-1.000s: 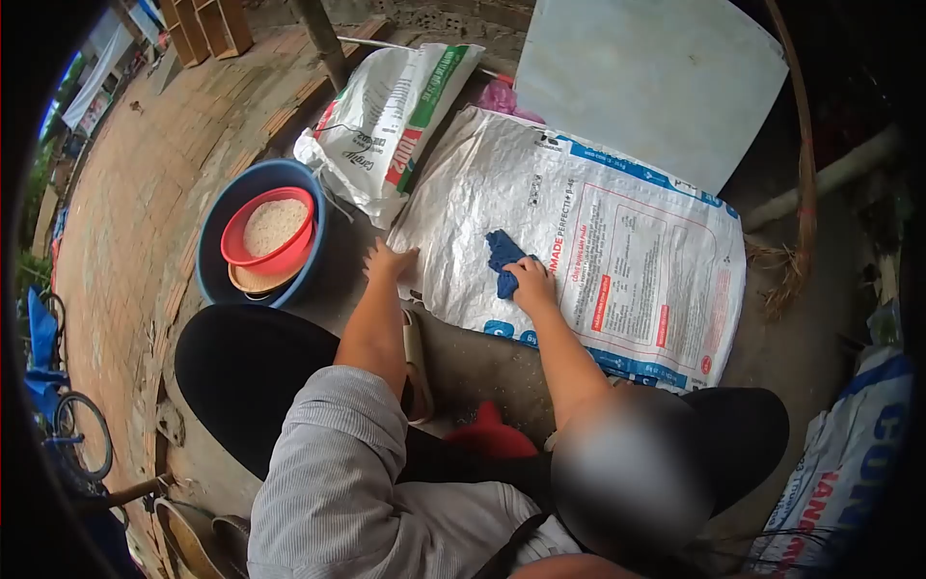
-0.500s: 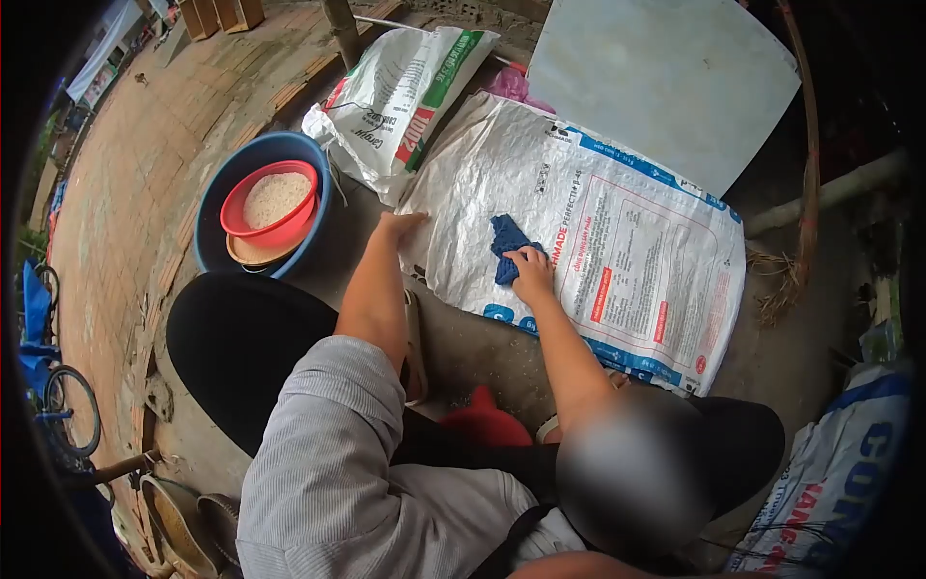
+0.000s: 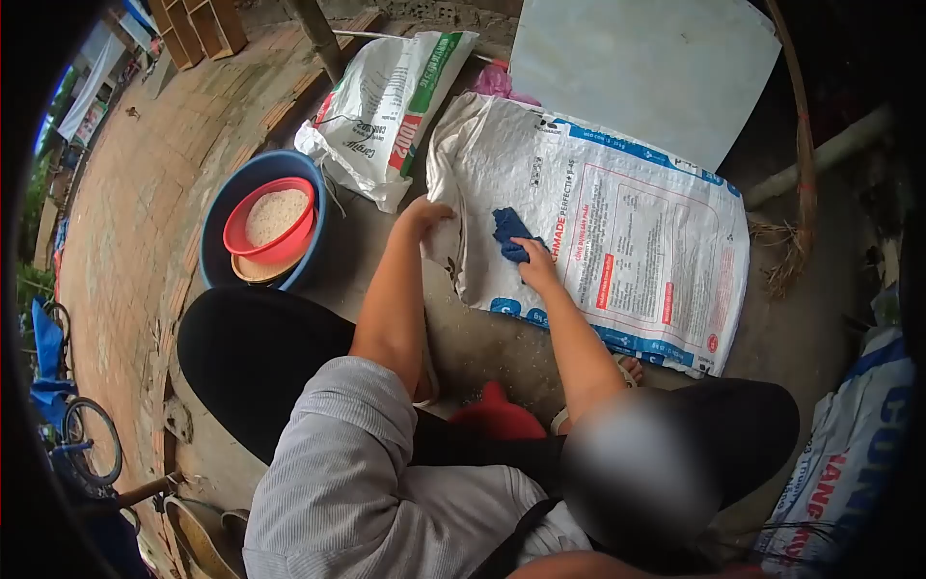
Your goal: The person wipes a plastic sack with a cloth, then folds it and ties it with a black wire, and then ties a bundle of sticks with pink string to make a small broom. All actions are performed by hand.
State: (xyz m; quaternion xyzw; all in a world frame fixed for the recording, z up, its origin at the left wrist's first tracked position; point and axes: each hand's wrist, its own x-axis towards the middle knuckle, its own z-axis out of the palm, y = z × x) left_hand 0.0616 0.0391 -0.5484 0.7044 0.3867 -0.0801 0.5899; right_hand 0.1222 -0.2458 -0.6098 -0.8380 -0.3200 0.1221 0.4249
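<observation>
A large white woven sack (image 3: 627,251) with blue and red print lies flat on the ground. Its left edge is lifted and folded over, and my left hand (image 3: 425,216) grips that edge with curled fingers. On the sack's printed face, my right hand (image 3: 533,261) presses a crumpled dark blue cloth (image 3: 513,234), its fingers bent over the cloth's lower part.
A blue basin (image 3: 214,232) with a red bowl (image 3: 234,224) of white grains stands at the left. Behind are another white sack (image 3: 371,121) and a pale board (image 3: 641,72). A red object (image 3: 502,419) lies between my feet, a printed sack (image 3: 839,454) at lower right.
My left hand has moved right with the sack's edge, which is now folded inward. The right hand stays on the cloth, and the view has shifted slightly.
</observation>
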